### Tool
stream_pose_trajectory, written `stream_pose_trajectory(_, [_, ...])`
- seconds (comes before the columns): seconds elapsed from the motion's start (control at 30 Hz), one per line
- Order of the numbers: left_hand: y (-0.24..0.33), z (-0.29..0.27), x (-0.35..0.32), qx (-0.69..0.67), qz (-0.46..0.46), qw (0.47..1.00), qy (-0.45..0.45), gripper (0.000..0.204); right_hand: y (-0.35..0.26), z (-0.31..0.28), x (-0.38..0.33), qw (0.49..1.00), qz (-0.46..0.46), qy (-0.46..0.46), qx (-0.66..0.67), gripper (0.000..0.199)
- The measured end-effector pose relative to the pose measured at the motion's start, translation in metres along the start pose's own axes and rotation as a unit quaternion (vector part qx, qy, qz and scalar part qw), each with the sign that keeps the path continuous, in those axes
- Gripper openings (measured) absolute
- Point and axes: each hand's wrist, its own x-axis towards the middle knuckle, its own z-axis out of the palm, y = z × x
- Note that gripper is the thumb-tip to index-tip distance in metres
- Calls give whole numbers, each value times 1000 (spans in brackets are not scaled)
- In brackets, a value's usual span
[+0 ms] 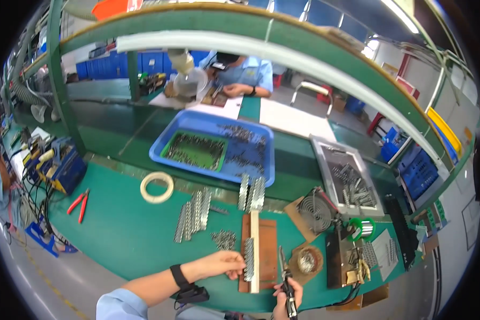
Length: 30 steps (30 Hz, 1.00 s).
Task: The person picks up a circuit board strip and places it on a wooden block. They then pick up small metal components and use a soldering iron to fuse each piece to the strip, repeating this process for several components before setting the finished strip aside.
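Note:
My left hand point(225, 264) is closed in a pinch at the left edge of a toothed metal strip point(249, 256). Whatever sits between its fingertips is too small to make out. That strip lies along a pale wooden bar point(255, 234) on a reddish-brown board point(268, 250). In my right hand point(289, 298) is a soldering iron point(287, 285), its tip pointing up and away, right of the board. A loose heap of small metal parts point(224, 240) lies just beyond my left hand. More toothed strips point(193, 213) are grouped farther left, and others point(252, 193) stand past the board's far end.
Around the green mat are red-handled pliers point(80, 205), a tape roll point(157, 187), a blue tray point(213, 120) of small parts, a round tin point(307, 261), a coil point(314, 212), a solder spool point(364, 228) and a metal-framed tray point(376, 194). Across the bench a co-worker point(245, 77) works.

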Motion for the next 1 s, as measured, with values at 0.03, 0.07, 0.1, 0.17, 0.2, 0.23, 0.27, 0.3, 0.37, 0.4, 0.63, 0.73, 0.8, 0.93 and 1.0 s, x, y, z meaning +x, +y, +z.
stream_pose_trajectory(0.03, [5, -1, 1, 13, 4, 1000, -4, 20, 2, 0, 2, 1000, -11, 8, 6, 42])
stream_pose_trajectory(0.07, [5, 1, -1, 5, -3, 1000, -4, 20, 0, -1, 0, 1000, -11, 8, 14, 42])
stream_pose_trajectory(0.1, [6, 1, -2, -5, -11, 1000, -2, 19, -2, 0, 0, 1000, -11, 5, 21, 41])
stream_pose_trajectory(0.17, [8, 2, -3, -17, -21, 1000, 0, 19, -5, 0, -1, 1000, -7, 4, 29, 40])
stream_pose_trajectory(0.2, [7, 2, -5, -18, -25, 1000, 4, 18, -6, -1, -3, 1000, -9, -1, 29, 40])
stream_pose_trajectory(0.23, [6, 4, -7, -22, -30, 999, 9, 18, -9, -2, -4, 1000, -8, -5, 29, 41])
stream_pose_trajectory(0.27, [9, 3, -6, -22, -33, 999, 12, 18, -9, 0, -1, 999, -10, -9, 30, 41])
stream_pose_trajectory(0.3, [10, 2, -5, -24, -38, 999, 13, 18, -8, 0, 1, 1000, -5, -8, 30, 41])
stream_pose_trajectory(0.37, [10, 2, -2, -24, -37, 999, 8, 17, -4, -3, 2, 999, 5, -11, 38, 44])
stream_pose_trajectory(0.4, [10, 2, -1, -27, -38, 999, 6, 17, -3, -5, 1, 999, 13, -12, 41, 46])
stream_pose_trajectory(0.63, [12, 1, 1, -23, -14, 999, 29, 15, -35, -5, 13, 993, 121, 11, 7, 58])
stream_pose_trajectory(0.73, [17, 1, 1, -33, -27, 999, 32, 13, -39, -16, 5, 991, 131, 10, -24, 57])
stream_pose_trajectory(0.8, [19, 1, 0, -35, -27, 998, 32, 12, -40, -25, 6, 995, 94, -21, -23, 57])
stream_pose_trajectory(0.93, [21, 4, -4, -34, -32, 998, 36, 15, -35, -40, 22, 973, -98, -196, -78, 48])
stream_pose_trajectory(1.0, [22, 5, -4, -30, -35, 998, 39, 15, -34, -37, 25, 973, -88, -200, -78, 48])
